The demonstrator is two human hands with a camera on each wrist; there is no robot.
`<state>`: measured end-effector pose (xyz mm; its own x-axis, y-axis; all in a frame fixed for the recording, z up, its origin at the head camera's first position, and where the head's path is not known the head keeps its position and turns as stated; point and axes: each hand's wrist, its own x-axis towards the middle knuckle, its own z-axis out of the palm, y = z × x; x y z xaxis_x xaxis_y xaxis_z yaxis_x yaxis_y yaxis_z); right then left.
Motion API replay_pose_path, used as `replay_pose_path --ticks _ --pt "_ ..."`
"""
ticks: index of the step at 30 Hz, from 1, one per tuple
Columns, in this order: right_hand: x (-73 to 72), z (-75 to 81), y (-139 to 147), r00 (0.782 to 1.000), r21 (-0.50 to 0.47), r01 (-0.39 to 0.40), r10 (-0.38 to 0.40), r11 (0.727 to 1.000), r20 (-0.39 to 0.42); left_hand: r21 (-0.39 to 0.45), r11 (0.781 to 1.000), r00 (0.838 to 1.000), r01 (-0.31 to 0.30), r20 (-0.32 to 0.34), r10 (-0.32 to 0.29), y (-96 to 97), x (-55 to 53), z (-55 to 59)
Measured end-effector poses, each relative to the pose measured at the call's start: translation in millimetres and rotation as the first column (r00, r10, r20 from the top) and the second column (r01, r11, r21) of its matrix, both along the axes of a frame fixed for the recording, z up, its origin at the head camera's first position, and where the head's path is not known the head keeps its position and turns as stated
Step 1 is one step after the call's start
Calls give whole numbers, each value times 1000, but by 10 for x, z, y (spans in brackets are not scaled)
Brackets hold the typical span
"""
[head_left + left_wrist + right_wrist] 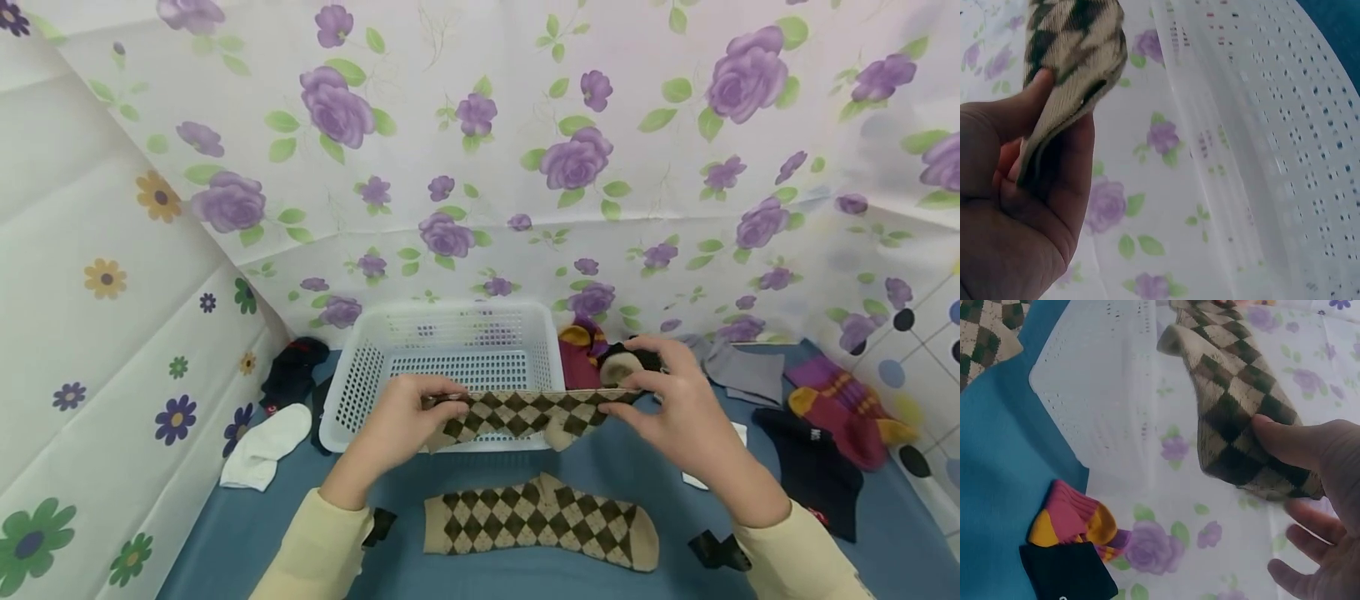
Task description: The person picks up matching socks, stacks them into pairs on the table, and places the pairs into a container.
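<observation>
A beige sock with dark argyle diamonds (517, 414) is stretched between both hands above the table, in front of the basket. My left hand (405, 417) pinches its cuff end between thumb and fingers, as the left wrist view also shows. At the other end, my right hand (667, 400) pinches the foot part with thumb and index finger; in the right wrist view the other fingers are spread. A matching argyle sock (540, 523) lies flat on the blue table below, its toe pointing right.
Behind the held sock stands a white perforated basket (450, 362). White socks (266, 446) and a dark sock (294, 371) lie left. To the right are maroon-yellow socks (843, 417), grey socks (742, 371) and a navy sock (813, 467). Floral sheets hang behind the table (480, 575).
</observation>
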<state>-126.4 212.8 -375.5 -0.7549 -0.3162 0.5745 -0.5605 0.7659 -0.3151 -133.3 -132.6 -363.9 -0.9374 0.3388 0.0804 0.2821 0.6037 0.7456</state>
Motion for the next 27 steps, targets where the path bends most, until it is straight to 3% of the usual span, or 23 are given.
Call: replay_pose_path --ticks 3,6,9,14,21,27 --pt "4 14 26 1000 -3 9 -9 1000 13 12 1000 998 6 56 -7 -73 -2 4" --pt "25 -4 38 997 8 1 -1 1000 80 26 999 996 19 82 -21 -128 -1 1" --pt "38 -31 51 992 41 -13 7 999 128 20 1000 998 8 55 -9 -162 -7 -8" --pt "15 -34 82 995 129 -9 -4 992 104 -2 998 997 -68 -30 68 -182 -30 -30" --pt "-2 3 120 976 155 37 -68 987 205 180 978 994 -106 -4 109 -201 -65 -64" --pt "31 -33 144 957 118 110 -138 987 257 209 967 987 -147 -28 156 -138 81 104"
